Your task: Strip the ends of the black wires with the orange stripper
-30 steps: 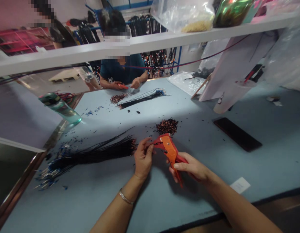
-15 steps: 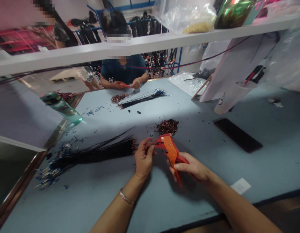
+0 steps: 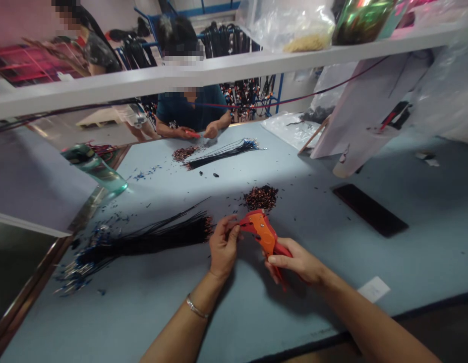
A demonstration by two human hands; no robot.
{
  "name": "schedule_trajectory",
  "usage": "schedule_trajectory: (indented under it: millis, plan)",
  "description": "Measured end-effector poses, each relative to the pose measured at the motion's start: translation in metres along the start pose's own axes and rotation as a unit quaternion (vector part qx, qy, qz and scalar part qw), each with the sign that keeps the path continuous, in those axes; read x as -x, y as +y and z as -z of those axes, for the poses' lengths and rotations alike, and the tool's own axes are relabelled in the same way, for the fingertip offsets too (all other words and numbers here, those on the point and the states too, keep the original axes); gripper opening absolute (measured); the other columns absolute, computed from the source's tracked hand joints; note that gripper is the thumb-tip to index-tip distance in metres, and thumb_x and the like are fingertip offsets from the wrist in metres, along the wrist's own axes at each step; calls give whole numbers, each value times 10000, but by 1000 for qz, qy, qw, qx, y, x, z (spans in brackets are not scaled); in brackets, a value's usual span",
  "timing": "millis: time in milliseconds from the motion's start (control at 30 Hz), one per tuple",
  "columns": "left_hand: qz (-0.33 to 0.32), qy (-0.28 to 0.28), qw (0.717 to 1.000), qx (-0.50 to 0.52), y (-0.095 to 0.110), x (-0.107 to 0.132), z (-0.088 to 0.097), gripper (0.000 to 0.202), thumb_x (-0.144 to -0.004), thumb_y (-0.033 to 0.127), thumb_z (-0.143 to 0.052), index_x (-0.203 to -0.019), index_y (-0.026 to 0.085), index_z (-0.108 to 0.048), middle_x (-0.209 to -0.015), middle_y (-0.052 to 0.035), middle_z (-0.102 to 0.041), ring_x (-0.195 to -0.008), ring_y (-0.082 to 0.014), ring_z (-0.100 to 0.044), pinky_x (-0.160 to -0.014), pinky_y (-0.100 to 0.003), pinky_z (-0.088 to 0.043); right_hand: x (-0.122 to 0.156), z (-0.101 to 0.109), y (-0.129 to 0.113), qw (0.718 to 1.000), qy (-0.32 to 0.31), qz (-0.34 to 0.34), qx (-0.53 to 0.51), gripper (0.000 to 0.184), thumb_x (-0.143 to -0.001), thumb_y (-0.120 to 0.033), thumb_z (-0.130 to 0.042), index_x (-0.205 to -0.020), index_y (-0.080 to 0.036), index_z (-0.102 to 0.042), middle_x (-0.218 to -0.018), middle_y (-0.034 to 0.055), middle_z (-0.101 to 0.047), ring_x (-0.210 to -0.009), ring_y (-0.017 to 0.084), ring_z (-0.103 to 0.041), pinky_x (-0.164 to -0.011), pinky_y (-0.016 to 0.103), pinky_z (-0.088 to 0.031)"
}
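Observation:
My right hand is wrapped round the handles of an orange and red wire stripper. The tool's jaws point left, at the fingertips of my left hand. Thumb and forefinger of that hand pinch a thin black wire, whose end is at the jaws; most of it is hidden by my fingers. To the left lies a long bundle of black wires, copper-coloured at its right end and with blue and silver tips at its left end. Just beyond the stripper is a heap of small black and copper scraps.
A co-worker across the table holds a red tool near another wire bundle. A phone and a white cup are on the right. A bottle leans at the left. A white shelf bar crosses above.
The stripper's head has tilted slightly left, and its jaws are closer to my left fingertips. My left hand has hardly moved. At the back left, a person's arms now reach out leftward.

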State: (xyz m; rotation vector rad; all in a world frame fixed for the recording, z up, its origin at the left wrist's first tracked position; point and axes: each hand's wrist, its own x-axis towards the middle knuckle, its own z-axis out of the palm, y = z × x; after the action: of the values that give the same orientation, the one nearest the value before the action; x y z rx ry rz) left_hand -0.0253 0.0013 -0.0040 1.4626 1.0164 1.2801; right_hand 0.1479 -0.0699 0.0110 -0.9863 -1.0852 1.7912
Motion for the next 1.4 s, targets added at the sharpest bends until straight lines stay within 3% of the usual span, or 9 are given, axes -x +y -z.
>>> schedule_trajectory:
  millis: [300,600,900,1200,1400]
  plan:
    - [28,10,998,49,-3,-1,-3,194,-811,303,-618,-952,172,-595,-712,2,-654,-548,-92,-579,-564,-212,-479,-1,-4,4,998,23,3,63,324,-781,-465,-613,-748,-168,-487,-510,-36,-544,-382,94,-501,-341,192,-416]
    - [42,8,996,72,-4,-2,-2,184,-800,312,-629,-915,173,-593,-702,10,-649,-548,-95,-583,-559,-215,-468,-4,-13,4,994,74,21,73,389,-749,-515,-635,-632,-202,-434,-374,-69,-459,-276,65,-370,-284,181,-263]
    - [38,14,999,36,0,-1,-5,149,-805,284,-626,-896,168,-601,-660,20,-627,-553,-93,-589,-564,-203,-476,-3,-4,7,997,57,-20,-52,349,-725,-456,-671,-692,-173,-470,-476,-45,-525,-318,83,-465,-278,167,-341]
    - [45,23,999,15,-2,-1,-7,156,-805,301,-618,-894,173,-618,-702,5,-644,-542,-98,-597,-556,-212,-489,0,5,4,992,53,-54,-97,299,-717,-395,-682,-750,-154,-509,-501,-34,-538,-332,82,-480,-323,172,-355]
    - [61,77,995,35,-7,-8,0,179,-773,314,-642,-875,169,-617,-684,13,-636,-518,-82,-573,-534,-201,-476,2,21,-9,980,120,-11,-158,246,-701,-349,-667,-798,-169,-530,-546,-31,-540,-404,102,-516,-378,204,-409]
